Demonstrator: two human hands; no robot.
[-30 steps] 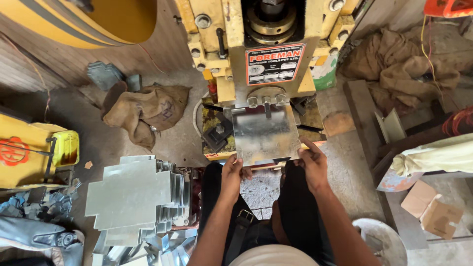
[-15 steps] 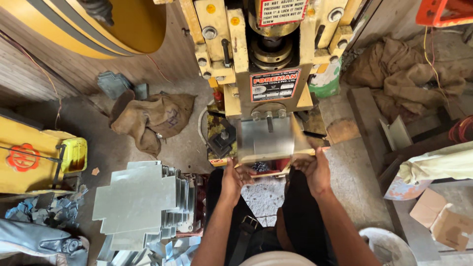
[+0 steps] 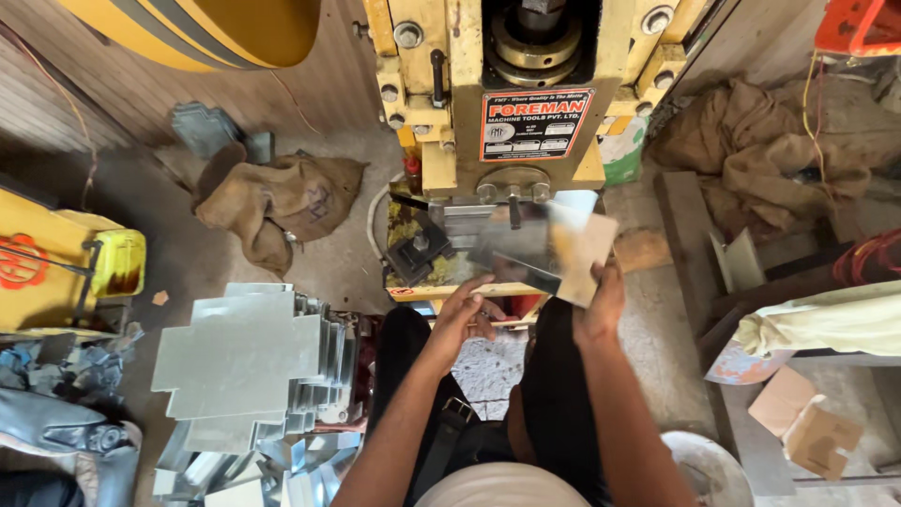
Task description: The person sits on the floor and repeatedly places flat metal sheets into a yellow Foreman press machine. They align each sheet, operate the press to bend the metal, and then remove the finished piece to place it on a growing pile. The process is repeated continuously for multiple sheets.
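Press: a tall yellow machine (image 3: 488,94) fills the top middle of the view, seen from above, with a dark block (image 3: 418,252) on its bed.
Stack: cut metal blanks (image 3: 244,361), cross-shaped, piled on the floor to the person's left.
Sacks: brown burlap (image 3: 277,202) lies crumpled left of the press, and more (image 3: 751,141) to its right.
Sheet: a thin, shiny metal plate (image 3: 544,249) held tilted in the air just in front of the press bed, blurred, mirroring the yellow machine.
How it handles: it looks light and stiff, likely slick on its flat faces and sharp at the cut edges, so a hold at the near edge, with fingers off the corners, seems safest.
Right hand: the right hand (image 3: 601,305) grips the sheet's near right corner, thumb on top.
Left hand: the left hand (image 3: 465,314) sits at the sheet's near left edge with fingers curled; whether it is actually pinching the metal cannot be told.
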